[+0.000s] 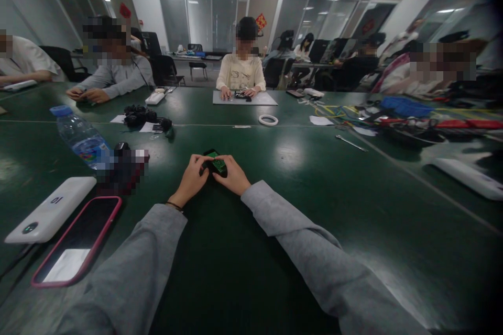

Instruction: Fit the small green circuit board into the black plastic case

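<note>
A small green circuit board in a black housing (216,163) sits on the dark green table (298,209), caught between both hands at the middle of the view. The left hand (193,174) pinches it from the nine o'clock side, fingers curled onto its near edge; the right hand (234,174) pinches it from the three o'clock side, so the piece lies between the two grips, its top showing. At nine o'clock lies a clear plastic water bottle with a blue cap (80,137); at eight o'clock a white power bank (51,210) and a pink-cased phone (78,241). At one o'clock, well apart, lies a white ring of tape (268,120).
</note>
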### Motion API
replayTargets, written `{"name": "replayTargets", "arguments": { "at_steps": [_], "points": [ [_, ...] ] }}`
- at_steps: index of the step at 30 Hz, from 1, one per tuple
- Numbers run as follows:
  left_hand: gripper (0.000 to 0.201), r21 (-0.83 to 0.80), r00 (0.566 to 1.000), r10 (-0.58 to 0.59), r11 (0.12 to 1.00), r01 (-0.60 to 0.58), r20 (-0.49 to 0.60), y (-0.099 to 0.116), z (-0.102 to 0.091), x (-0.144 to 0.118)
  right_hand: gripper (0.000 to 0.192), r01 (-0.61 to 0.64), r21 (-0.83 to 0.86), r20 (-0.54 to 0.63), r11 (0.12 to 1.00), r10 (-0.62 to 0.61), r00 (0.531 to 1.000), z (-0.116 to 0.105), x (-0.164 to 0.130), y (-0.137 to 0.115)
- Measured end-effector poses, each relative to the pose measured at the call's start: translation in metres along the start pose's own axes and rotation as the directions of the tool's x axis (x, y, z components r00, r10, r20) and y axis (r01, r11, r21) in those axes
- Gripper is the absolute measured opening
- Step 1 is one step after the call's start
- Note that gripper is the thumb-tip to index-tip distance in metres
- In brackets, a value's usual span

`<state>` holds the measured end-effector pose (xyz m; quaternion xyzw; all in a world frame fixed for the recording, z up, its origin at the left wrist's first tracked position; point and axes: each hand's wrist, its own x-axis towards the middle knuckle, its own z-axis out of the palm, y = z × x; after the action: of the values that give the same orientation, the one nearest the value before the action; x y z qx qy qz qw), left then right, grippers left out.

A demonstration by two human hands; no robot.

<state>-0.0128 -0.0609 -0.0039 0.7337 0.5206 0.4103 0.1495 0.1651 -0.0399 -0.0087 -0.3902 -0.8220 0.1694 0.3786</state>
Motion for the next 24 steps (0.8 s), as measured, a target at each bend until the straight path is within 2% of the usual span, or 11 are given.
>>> {"name": "replayTargets", "arguments": {
  "at_steps": [3,9,15,24],
  "points": [
    [0.039,0.016,1.000,0.020,1.000,-0.020,-0.005,0.0012,0.0009,-0.0013,0.046,0.000,-0.020,-0.002,1.000,0.000,1.000,-0.0003,-0.0001,-0.0017],
    [0.052,0.036,0.995,0.056,0.998,-0.054,-0.084,0.0029,0.0021,-0.0025,0.045,-0.003,-0.050,0.009,0.999,0.003,1.000,-0.0020,-0.0007,-0.0051],
    [0.043,0.107,0.991,0.128,0.987,-0.123,-0.035,0.0033,0.0032,-0.0024,0.044,0.005,-0.045,0.022,0.999,-0.004,1.000,-0.0032,-0.0006,-0.0074],
    [0.046,0.166,0.996,0.089,0.982,-0.089,0.010,0.0067,0.0021,-0.0050,0.041,0.002,-0.053,0.010,0.999,-0.001,1.000,-0.0015,-0.0016,-0.0076]
  ]
}}
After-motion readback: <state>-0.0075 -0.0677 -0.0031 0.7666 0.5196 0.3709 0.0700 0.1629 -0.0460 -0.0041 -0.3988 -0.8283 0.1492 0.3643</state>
